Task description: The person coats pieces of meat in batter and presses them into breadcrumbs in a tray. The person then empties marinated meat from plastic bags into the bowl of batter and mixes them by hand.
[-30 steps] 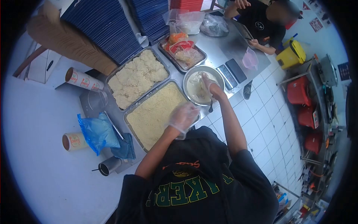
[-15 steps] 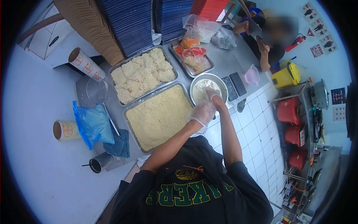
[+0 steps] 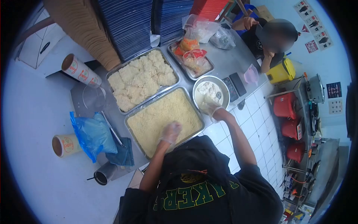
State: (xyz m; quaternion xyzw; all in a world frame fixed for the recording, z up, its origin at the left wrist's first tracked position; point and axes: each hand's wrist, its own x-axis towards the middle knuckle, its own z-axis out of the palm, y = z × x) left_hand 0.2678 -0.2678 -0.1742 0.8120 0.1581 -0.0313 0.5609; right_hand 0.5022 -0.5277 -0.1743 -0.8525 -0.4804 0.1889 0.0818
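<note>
My left hand, in a clear plastic glove, is down at the surface of pale yellow crumbs in a metal tray. Its fingers look curled in; what is in them, if anything, is hidden. My right hand, also gloved, reaches over the near rim of a round metal bowl. Whitish liquid and pale wet pieces lie in the bowl. The fingers of that hand point down to the pieces and are blurred, so their grip is unclear. Behind the crumb tray, another tray holds crumb-coated pieces.
At the back, a smaller tray carries bagged food. Right of the bowl are a black device and a pink scoop. A blue bag, tongs and a metal cup stand left. Another person is at the far right.
My left hand has moved from beside the bowl, down and left into the crumb tray. My right hand has drawn back slightly toward the near rim, leaving more of the bowl's contents visible.
</note>
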